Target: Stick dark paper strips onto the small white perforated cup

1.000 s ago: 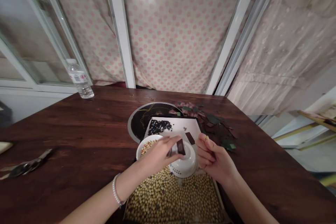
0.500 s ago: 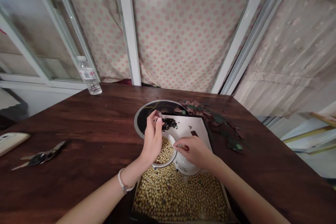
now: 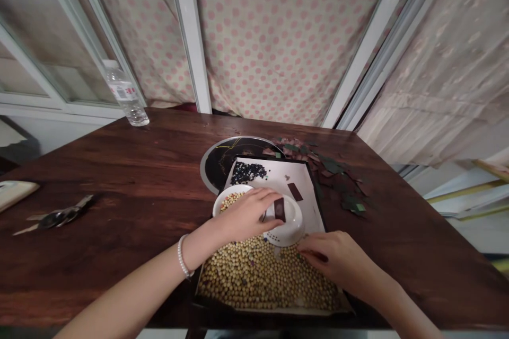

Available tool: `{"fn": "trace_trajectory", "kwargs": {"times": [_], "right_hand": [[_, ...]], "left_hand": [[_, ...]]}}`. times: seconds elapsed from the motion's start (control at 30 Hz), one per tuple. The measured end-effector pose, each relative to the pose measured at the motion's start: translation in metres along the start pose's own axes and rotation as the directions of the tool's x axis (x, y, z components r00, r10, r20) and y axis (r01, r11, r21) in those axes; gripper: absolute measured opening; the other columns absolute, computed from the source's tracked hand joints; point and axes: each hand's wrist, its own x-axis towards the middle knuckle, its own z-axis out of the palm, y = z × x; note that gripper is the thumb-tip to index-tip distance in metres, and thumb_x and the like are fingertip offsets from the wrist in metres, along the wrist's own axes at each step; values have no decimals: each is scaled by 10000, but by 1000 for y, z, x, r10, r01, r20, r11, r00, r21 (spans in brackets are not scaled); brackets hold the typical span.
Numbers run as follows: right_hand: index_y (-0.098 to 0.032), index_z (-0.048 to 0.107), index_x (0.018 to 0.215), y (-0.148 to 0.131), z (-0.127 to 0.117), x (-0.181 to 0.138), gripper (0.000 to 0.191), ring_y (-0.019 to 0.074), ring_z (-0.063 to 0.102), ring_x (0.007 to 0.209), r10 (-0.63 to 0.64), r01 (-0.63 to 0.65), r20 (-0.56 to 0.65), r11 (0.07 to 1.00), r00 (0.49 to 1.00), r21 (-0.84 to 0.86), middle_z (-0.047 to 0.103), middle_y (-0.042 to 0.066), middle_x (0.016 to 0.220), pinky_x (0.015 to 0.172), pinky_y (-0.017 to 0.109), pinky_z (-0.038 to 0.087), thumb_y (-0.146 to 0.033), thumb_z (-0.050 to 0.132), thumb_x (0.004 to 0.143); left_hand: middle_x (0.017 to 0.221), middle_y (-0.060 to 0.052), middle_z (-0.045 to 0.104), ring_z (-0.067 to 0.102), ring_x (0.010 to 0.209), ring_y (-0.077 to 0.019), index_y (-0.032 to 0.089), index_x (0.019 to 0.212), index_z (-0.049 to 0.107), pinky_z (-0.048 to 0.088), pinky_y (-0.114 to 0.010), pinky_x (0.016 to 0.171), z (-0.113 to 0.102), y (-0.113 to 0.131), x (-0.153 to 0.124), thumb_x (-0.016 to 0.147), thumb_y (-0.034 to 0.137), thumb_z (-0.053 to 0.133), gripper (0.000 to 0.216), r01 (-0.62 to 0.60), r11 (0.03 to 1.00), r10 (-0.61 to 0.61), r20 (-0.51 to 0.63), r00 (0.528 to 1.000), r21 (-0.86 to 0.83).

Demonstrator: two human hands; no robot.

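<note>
My left hand point(image 3: 252, 214) reaches across the white bowl of beads point(image 3: 217, 204) and grips a small dark brown rectangular piece point(image 3: 280, 210) between thumb and fingers. That piece is over a second white dish point(image 3: 292, 226), which has a row of dark marks near its front rim. My right hand point(image 3: 334, 254) is at the right side of the tray point(image 3: 324, 220), its fingers closed together at the edge of the round yellowish beads point(image 3: 262, 275). Whatever its fingertips hold is hidden or too small to make out. A pearl-like bracelet point(image 3: 183, 257) circles my left wrist.
Small black beads point(image 3: 248, 172) and another brown rectangle point(image 3: 295, 192) lie in the tray's far part. Behind it is a round dark plate point(image 3: 212, 161). Green and brown scraps point(image 3: 330, 167) spread to the right. Keys point(image 3: 59, 217), a phone point(image 3: 16, 193) and a water bottle point(image 3: 127, 95) are leftward.
My left hand has moved right and nearer, from above the bead bowl to over the second dish. My right hand has moved from the bowl's rim right and down to the yellowish beads.
</note>
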Motion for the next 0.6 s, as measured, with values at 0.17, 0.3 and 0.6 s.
{"fn": "trace_trajectory", "kwargs": {"times": [0.17, 0.3, 0.6], "right_hand": [[-230, 683, 768, -1, 7, 0, 190, 130, 609, 605, -20, 19, -2, 991, 1000, -133, 677, -10, 702, 529, 239, 325, -156, 526, 845], [-233, 689, 807, -7, 14, 8, 210, 118, 602, 604, -110, 106, -33, 987, 993, -120, 676, -7, 704, 530, 230, 325, -158, 499, 858], [-210, 636, 777, -11, 24, 21, 152, 119, 600, 598, -201, 198, 3, 963, 980, -185, 679, -24, 746, 491, 250, 254, -159, 516, 856]], "left_hand": [[1181, -100, 596, 555, 1093, -280, 188, 1223, 520, 458, -449, 950, 2, -3, 2, 805, 355, 647, 468, 7, 1000, -7, 3, 1000, 23], [1224, -108, 577, 543, 1119, -277, 180, 1243, 501, 452, -442, 962, 3, -2, 1, 826, 373, 628, 477, 10, 999, -11, 25, 1000, 35], [1274, -111, 554, 518, 1164, -269, 166, 1251, 496, 435, -429, 995, 6, -4, 0, 840, 395, 609, 484, 14, 999, -15, 26, 1000, 42]]}}
